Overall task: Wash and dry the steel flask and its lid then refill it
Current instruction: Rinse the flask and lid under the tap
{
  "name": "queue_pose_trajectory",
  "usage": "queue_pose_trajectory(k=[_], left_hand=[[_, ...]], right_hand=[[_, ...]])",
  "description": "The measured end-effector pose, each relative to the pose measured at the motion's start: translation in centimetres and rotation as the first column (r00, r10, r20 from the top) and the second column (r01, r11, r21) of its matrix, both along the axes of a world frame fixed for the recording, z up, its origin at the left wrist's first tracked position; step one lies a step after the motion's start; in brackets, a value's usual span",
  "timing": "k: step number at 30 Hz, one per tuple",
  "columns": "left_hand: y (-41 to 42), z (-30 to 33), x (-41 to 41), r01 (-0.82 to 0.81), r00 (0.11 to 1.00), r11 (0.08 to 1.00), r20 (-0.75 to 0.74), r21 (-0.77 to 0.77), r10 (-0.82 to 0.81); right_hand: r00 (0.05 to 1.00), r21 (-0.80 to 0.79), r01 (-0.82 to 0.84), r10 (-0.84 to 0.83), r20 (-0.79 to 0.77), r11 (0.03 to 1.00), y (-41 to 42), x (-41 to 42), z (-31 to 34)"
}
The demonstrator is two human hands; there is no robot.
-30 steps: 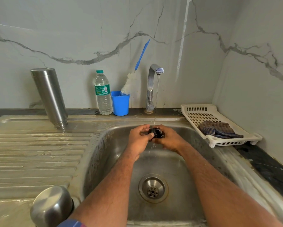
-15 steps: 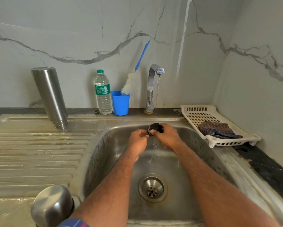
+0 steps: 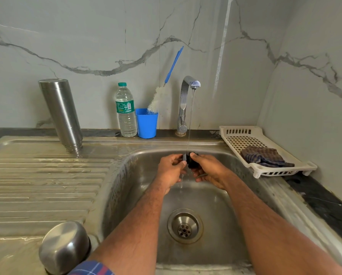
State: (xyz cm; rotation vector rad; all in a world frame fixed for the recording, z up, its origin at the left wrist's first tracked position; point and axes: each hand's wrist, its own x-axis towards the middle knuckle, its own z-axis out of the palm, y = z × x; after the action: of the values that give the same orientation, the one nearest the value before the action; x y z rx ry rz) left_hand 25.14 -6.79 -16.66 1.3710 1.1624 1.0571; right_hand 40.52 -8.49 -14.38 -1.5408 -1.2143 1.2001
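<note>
The steel flask (image 3: 61,115) stands upside down on the drainboard at the back left. Its steel cap (image 3: 64,247) sits upside down on the sink's front left corner. Over the basin, my left hand (image 3: 170,171) and my right hand (image 3: 207,171) both hold a small black lid part (image 3: 190,160) under the thin stream from the tap (image 3: 186,102). Fingers of both hands curl round it and cover most of it.
A water bottle (image 3: 126,110) and a blue cup (image 3: 146,124) with a bottle brush (image 3: 160,98) stand behind the sink (image 3: 114,175). A white plastic tray (image 3: 243,135) at the right holds a checked cloth (image 3: 263,156). The drain (image 3: 185,226) lies below my forearms.
Both hands have turned the black lid part under the stream, lifting it slightly and then bringing it back between the fingertips. The tap keeps running.
</note>
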Motion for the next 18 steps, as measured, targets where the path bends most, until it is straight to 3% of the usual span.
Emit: queue_pose_trajectory(k=[5, 8, 10, 14, 18], left_hand=[[0.1, 0.0, 0.1, -0.007, 1.000, 1.000, -0.026, -0.011, 0.007], [0.3, -0.2, -0.1, -0.024, 0.997, 1.000, -0.073, -0.020, 0.023], [0.2, -0.3, -0.3, -0.039, 0.992, 0.999, -0.122, -0.003, 0.039], [-0.3, 0.6, -0.9, -0.113, 0.961, 0.990, -0.244, 0.081, 0.129], [-1.2, 3.5, -1.9, -0.136, 0.921, 0.978, -0.343, 0.160, 0.184]], right_hand=[[0.998, 0.012, -0.016, 0.017, -0.067, 1.000, 0.3, 0.1, -0.3], [0.984, 0.081, -0.018, 0.032, -0.173, 0.997, 0.5, 0.1, -0.3], [0.987, 0.130, -0.017, 0.037, -0.155, 0.991, 0.7, 0.0, -0.3], [0.992, 0.182, 0.016, -0.039, 0.124, 0.983, 0.8, -0.3, -0.6], [0.879, 0.259, 0.000, -0.124, 0.461, 0.966, -0.1, -1.6, 0.1]])
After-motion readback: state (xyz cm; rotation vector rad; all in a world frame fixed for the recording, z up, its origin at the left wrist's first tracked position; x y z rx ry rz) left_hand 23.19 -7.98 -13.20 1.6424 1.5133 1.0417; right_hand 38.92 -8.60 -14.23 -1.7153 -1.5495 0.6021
